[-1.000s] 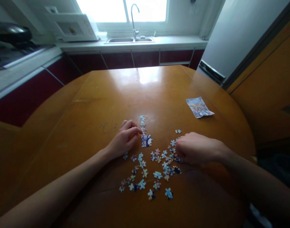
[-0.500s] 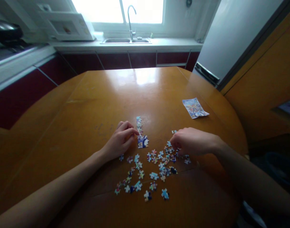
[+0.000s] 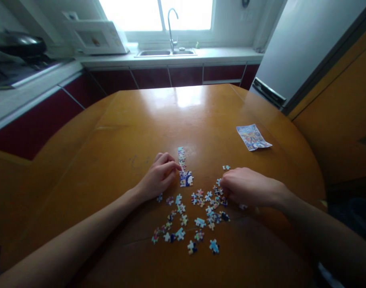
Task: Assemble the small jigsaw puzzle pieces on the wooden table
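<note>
Head view looks down on a round wooden tabletop (image 3: 171, 116) in a kitchen. The left hand (image 3: 159, 176) rests a little toward the near edge from the tabletop's middle. Its fingers are curled and its fingertips (image 3: 177, 166) touch the left side of a joined strip of puzzle pieces (image 3: 183, 168). Whether the hand pinches the strip or only presses against it cannot be told. The strip lies flat and runs from the near edge toward the far edge, with a wider block of pieces at its near end.

The right hand (image 3: 245, 186) lies knuckles up, to the right of the strip and well apart from it. Its fingers are bent down onto the right-hand border of a scatter of loose puzzle pieces (image 3: 197, 216). The fingertips are hidden beneath the hand, so it cannot be told whether they grip a piece. The scatter spreads between the two hands and on toward the near edge. One single piece (image 3: 226, 167) lies apart, just beyond the right hand on its far side.

A printed picture sheet (image 3: 253, 137) lies flat toward the right edge of the tabletop, well away from both hands. Beyond the far edge stand a counter with a sink (image 3: 165, 52) and a tap (image 3: 171, 24) under a bright window. A white microwave (image 3: 95, 38) is at its left and a grey fridge (image 3: 297, 44) at its right.
</note>
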Available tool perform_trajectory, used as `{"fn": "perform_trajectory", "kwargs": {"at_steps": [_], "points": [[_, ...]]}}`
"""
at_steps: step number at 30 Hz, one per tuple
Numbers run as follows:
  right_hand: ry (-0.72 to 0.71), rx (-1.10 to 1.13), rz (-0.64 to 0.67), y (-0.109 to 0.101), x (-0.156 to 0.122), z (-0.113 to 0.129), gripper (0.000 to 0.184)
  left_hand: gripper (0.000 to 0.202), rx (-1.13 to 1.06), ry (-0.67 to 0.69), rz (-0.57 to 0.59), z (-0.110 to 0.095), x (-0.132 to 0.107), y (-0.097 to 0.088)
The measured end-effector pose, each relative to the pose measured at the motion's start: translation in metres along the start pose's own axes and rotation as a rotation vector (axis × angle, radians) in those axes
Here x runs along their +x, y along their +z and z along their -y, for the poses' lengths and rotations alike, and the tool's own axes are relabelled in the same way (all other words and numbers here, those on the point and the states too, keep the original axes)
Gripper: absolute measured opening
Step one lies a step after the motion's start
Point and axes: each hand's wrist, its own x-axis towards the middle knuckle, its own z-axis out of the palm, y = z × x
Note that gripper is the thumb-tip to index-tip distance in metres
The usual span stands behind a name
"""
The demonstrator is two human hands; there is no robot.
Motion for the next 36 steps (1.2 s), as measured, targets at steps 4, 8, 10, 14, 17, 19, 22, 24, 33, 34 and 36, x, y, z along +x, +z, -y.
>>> {"fn": "perform_trajectory", "kwargs": {"at_steps": [4, 8, 10, 14, 17, 19, 22, 24, 33, 34, 36], "points": [[0.108, 0.018, -0.066, -0.004, -0.007, -0.013, 0.010, 0.021, -0.005, 0.021, -0.016, -0.002, 0.001, 0.000], [0.208, 0.030, -0.095, -0.009, -0.013, -0.019, 0.012, 0.021, -0.010, 0.023, -0.014, -0.001, 0.000, 0.000], [0.206, 0.039, -0.086, -0.009, -0.014, -0.018, 0.014, 0.021, -0.011, 0.020, -0.011, 0.000, 0.000, 0.000], [0.192, 0.024, -0.092, -0.007, -0.012, -0.015, 0.013, 0.021, -0.005, 0.015, -0.014, 0.002, 0.000, 0.000], [0.188, 0.011, -0.098, -0.006, -0.011, -0.013, 0.011, 0.021, -0.002, 0.024, -0.013, 0.002, 0.000, 0.000], [0.188, 0.004, -0.099, -0.005, -0.010, -0.013, 0.010, 0.021, -0.002, 0.026, -0.011, 0.002, 0.000, 0.000], [0.185, 0.001, -0.120, -0.005, -0.009, -0.016, 0.011, 0.020, -0.003, 0.021, -0.007, 0.003, 0.000, 0.000], [0.176, 0.008, -0.150, -0.006, -0.010, -0.020, 0.010, 0.020, -0.004, 0.021, -0.008, 0.003, 0.000, 0.000], [0.063, -0.012, -0.128, -0.003, -0.004, -0.005, 0.012, 0.020, 0.003, 0.018, 0.002, 0.006, -0.001, 0.000], [0.064, -0.017, -0.113, -0.002, -0.002, 0.000, 0.012, 0.020, 0.006, 0.021, 0.001, 0.005, -0.001, 0.000], [0.087, -0.028, -0.092, 0.000, 0.002, 0.005, 0.013, 0.020, 0.009, 0.027, -0.001, 0.005, -0.001, 0.000]]}}
